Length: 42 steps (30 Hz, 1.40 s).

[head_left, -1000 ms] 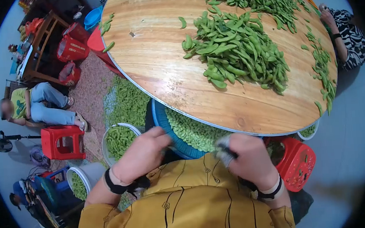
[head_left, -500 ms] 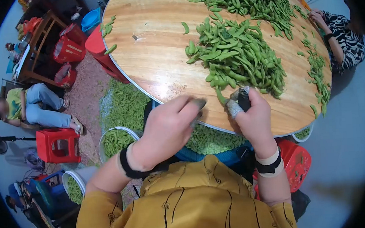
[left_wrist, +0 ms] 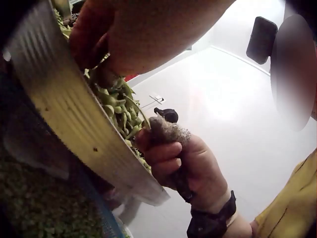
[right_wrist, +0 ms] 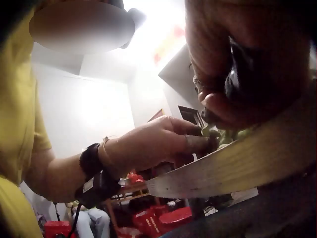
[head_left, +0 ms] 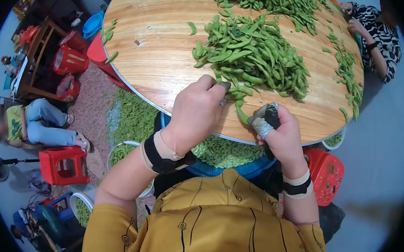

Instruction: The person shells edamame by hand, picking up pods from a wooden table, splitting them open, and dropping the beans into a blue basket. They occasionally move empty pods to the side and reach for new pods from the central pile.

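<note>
OK so the left hand (head_left: 196, 108) just moved in to the near edge of the pile (head_left: 260, 58), ahead and left of the other grip. I'd say that puts both hands on the pods now. The right hand (head_left: 279, 132) is pinching one pod (head_left: 242, 113), sticking out just ahead of that grip, long axis forward and slightly left, tip towards the pile. Can't tell if the left's caught anything.

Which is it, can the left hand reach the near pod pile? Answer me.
Probably yes: the left hand is at the edge of the pile, with nothing visible between; the right hand is off to one side.
</note>
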Each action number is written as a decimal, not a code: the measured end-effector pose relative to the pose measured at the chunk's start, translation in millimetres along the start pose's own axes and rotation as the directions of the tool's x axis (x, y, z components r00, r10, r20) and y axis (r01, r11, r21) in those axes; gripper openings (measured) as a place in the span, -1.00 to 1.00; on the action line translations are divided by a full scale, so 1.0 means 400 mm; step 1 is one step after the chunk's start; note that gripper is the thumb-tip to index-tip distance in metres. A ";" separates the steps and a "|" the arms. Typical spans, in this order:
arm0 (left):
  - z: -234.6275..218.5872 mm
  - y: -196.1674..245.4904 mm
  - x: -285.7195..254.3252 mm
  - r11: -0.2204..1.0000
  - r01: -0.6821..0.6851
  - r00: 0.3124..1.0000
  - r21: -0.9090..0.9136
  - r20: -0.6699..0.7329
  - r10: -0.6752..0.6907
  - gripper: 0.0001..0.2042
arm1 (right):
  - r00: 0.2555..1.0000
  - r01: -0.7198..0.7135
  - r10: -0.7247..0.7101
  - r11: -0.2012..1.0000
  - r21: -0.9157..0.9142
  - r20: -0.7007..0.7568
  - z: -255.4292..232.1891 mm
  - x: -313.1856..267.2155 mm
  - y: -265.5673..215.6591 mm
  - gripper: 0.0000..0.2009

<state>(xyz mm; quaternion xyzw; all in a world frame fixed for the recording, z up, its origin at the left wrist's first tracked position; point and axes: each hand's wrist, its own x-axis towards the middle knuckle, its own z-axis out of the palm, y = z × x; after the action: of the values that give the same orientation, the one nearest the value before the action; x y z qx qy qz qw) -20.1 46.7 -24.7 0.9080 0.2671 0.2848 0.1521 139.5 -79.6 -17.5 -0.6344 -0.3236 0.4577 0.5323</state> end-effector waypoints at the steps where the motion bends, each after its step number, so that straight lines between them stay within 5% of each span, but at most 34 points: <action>1: 0.000 0.002 -0.001 1.000 0.000 1.000 0.003 0.003 0.000 -0.80 | 1.000 0.004 -0.004 1.000 0.022 0.008 -0.002 0.002 0.004 -0.90; 5: -0.003 0.011 -0.006 0.999 0.039 0.999 -0.029 -0.007 -0.040 -0.75 | 0.999 0.005 -0.008 0.998 0.060 0.044 -0.020 -0.021 -0.005 -0.89; 11: -0.020 0.015 0.002 0.974 0.136 0.991 -0.180 0.006 -0.137 -0.76 | 0.991 -0.033 0.017 0.992 -0.122 -0.132 -0.139 -0.159 -0.035 -0.89; 18: 0.002 0.005 -0.006 0.898 0.225 0.974 -0.379 0.054 -0.221 -0.85 | 0.931 -0.156 0.019 0.924 -0.350 -0.365 -0.339 -0.324 0.088 -0.89; 19: -0.001 0.011 -0.005 0.879 0.238 0.971 -0.413 0.072 -0.230 -0.85 | 0.923 -0.163 -0.171 0.638 -0.752 -0.344 -0.347 -0.335 0.101 -0.88; 20: -0.003 0.015 -0.005 0.879 0.236 0.971 -0.414 0.075 -0.226 -0.85 | 0.917 -0.176 -0.323 0.194 -0.965 -0.232 -0.349 -0.341 0.107 -0.88; 21: -0.007 0.019 -0.006 0.848 0.281 0.960 -0.448 0.130 -0.249 -0.84 | 0.917 -0.177 -0.322 0.195 -0.965 -0.233 -0.336 -0.338 0.102 -0.88; 23: -0.019 0.032 -0.012 0.817 0.329 0.944 -0.473 0.188 -0.272 -0.82 | 0.945 -0.161 -0.121 0.633 -0.757 -0.303 -0.271 -0.315 0.073 -0.88; 24: -0.026 0.043 -0.014 0.678 0.446 0.895 -0.585 0.315 -0.318 -0.81 | 0.971 -0.130 -0.063 0.670 -0.731 -0.230 -0.232 -0.295 0.052 -0.87; 25: -0.031 0.052 -0.019 0.509 0.554 0.832 -0.659 0.442 -0.334 -0.79 | 0.986 0.056 -0.151 0.676 -0.735 -0.064 -0.197 -0.274 0.042 -0.83; 26: -0.033 0.062 -0.025 0.480 0.566 0.824 -0.670 0.469 -0.316 -0.78 | 0.979 0.159 -0.204 0.717 -0.679 0.015 -0.155 -0.248 0.037 -0.77; 30: -0.040 0.090 -0.060 0.518 0.559 0.826 -0.648 0.488 -0.281 -0.79 | 0.931 0.355 -0.319 0.696 -0.624 0.174 -0.078 -0.164 0.001 -0.78; 32: -0.042 0.102 -0.066 0.880 0.150 0.975 -0.450 0.217 -0.055 -0.77 | 0.999 -0.044 0.049 0.976 -0.215 0.015 -0.044 -0.132 -0.030 -0.85; 33: -0.042 0.109 -0.070 0.958 -0.075 0.988 -0.277 0.112 0.110 -0.75 | 0.999 -0.041 0.045 0.977 -0.211 0.013 -0.040 -0.110 -0.026 -0.85; 34: -0.039 0.115 -0.078 0.964 -0.126 0.982 -0.234 0.109 0.155 -0.64 | 0.988 -0.100 0.099 0.995 -0.001 0.118 -0.037 -0.085 -0.013 -0.88; 36: -0.033 0.118 -0.092 0.972 -0.170 0.976 -0.161 0.112 0.189 -0.65 | 0.962 -0.234 0.184 0.936 0.263 0.202 -0.018 -0.058 -0.016 -0.94; 39: -0.024 0.116 -0.093 0.981 -0.164 0.980 -0.101 0.097 0.174 -0.66 | 0.962 -0.165 0.123 0.974 0.158 0.244 -0.023 -0.040 -0.005 -0.93; 42: -0.022 0.095 -0.078 0.961 -0.023 0.982 -0.277 0.174 0.074 -0.69 | 0.981 -0.001 -0.012 0.998 0.069 0.193 -0.012 -0.033 -0.004 -0.91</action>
<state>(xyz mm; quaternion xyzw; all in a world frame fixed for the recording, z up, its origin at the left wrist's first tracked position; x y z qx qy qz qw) -31.9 -0.8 -15.0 0.9067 0.1878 0.2383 0.2930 139.1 -92.9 -12.8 -0.5674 -0.3598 0.5265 0.5210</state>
